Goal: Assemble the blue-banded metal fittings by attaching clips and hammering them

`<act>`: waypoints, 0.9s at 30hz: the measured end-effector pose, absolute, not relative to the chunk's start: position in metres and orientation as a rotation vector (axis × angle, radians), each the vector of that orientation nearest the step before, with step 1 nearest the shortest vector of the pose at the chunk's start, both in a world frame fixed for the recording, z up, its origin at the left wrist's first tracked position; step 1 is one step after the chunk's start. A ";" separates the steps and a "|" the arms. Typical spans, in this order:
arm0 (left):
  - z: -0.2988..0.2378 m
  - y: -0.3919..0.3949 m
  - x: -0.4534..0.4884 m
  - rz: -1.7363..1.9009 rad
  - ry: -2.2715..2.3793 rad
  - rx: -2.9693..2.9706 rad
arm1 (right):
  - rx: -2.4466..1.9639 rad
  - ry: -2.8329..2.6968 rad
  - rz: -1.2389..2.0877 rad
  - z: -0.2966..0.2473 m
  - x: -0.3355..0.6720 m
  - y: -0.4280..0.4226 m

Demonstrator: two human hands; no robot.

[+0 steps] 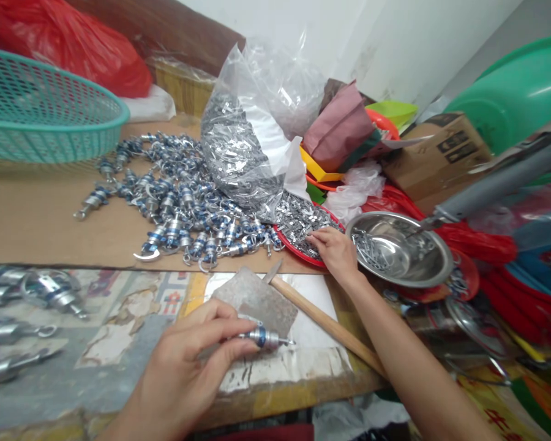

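Between the thumb and fingers of my left hand (197,355) is a small silver-and-blue metal fitting (269,337), its thin pin end pointing right. Just behind it lies a flat grey metal plate (243,291) on white paper. A hammer (326,321) with a wooden handle rests partly on that plate. My right hand (335,251) reaches to a red dish (298,252) heaped with small flat metal clips (298,214). Its thumb and forefinger are pinched together over the clips; whatever is between them is too small to make out.
Many similar fittings (179,196) lie piled on cardboard, with more (50,291) at left. Behind the dish stands a clear bag of clips (239,147). A steel bowl (399,275) holding thin metal pieces sits right. A turquoise basket (50,138) is back left, a carton (436,159) back right.
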State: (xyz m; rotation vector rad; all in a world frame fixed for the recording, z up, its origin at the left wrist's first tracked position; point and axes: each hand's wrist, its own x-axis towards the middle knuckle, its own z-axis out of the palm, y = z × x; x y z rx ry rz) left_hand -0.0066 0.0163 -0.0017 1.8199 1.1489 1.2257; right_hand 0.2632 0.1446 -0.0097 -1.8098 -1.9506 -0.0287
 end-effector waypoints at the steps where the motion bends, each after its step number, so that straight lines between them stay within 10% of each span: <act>1: -0.002 0.016 -0.007 1.251 1.146 1.816 | -1.795 -1.924 -0.039 -0.008 0.264 0.141; 18: 0.002 0.016 -0.004 1.377 1.205 1.606 | -0.958 -1.889 0.776 0.027 0.166 0.022; 27: 0.003 0.016 -0.003 1.311 1.148 1.679 | -0.826 -1.956 0.648 0.026 0.165 0.019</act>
